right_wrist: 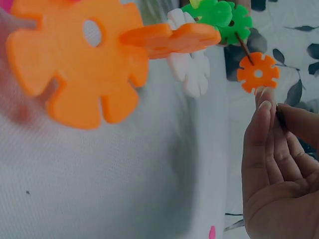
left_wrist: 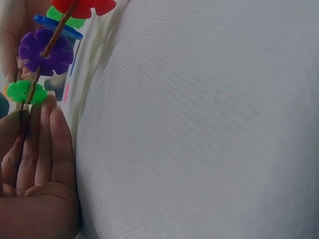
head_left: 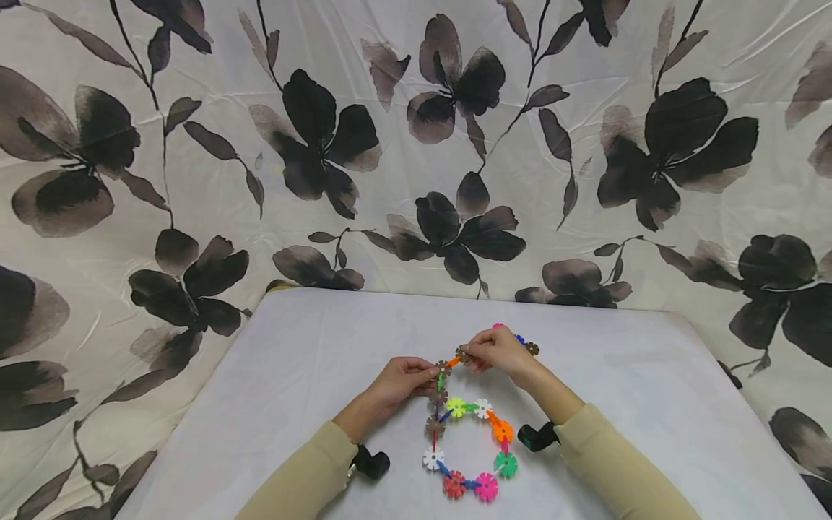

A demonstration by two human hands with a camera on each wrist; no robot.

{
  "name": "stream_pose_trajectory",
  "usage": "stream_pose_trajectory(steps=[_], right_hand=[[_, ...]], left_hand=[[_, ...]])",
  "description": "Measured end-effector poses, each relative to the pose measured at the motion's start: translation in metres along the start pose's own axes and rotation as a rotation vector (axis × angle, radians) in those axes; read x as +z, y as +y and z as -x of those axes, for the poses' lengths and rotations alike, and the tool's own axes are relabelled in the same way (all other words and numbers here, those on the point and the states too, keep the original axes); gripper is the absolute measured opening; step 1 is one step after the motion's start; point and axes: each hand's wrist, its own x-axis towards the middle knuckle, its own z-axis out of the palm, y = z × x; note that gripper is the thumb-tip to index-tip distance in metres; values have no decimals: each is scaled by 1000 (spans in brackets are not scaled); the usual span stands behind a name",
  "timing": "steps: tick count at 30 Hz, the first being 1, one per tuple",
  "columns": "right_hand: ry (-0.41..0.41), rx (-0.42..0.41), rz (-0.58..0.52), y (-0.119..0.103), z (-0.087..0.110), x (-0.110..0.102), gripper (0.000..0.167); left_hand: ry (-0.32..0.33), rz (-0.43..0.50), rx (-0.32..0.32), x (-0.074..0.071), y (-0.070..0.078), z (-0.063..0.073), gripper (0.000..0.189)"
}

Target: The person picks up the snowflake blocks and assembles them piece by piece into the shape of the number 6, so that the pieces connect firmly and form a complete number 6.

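A chain of notched plastic flower discs stands up from the table in a ring, with a straight tail at its upper left. My left hand [head_left: 403,379] pinches a brown disc [head_left: 443,370] on that tail between thumb and fingers. Just right of it, my right hand [head_left: 499,352] pinches another brown disc [head_left: 462,354]; an orange disc [right_wrist: 258,73] links the two. In the left wrist view a green disc [left_wrist: 25,92] and a purple disc [left_wrist: 47,51] sit along the tail. The ring holds a yellow disc [head_left: 456,407], a green disc [head_left: 506,464] and a pink disc [head_left: 486,487].
Behind the right hand lie a brown disc [head_left: 532,349], a blue disc [head_left: 520,339] and a pink disc [head_left: 498,326], partly hidden. A white cloth covers the table [head_left: 312,375]. A flower-printed curtain [head_left: 390,166] hangs behind its far edge. Black wrist cameras sit at both cuffs.
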Motion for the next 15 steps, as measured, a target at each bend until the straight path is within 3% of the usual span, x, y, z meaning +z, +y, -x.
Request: stream_pose_trajectory(steps=[4,10,15], right_hand=[[8,-4,-26,2,0,2,21],[55,2,47,2,3,2,22],[35,-3,44,2,3,0,22]], left_hand=[[-6,2,6,0,0,1,21],[1,11,0,0,-1,1,21],[3,17,12,0,0,1,22]])
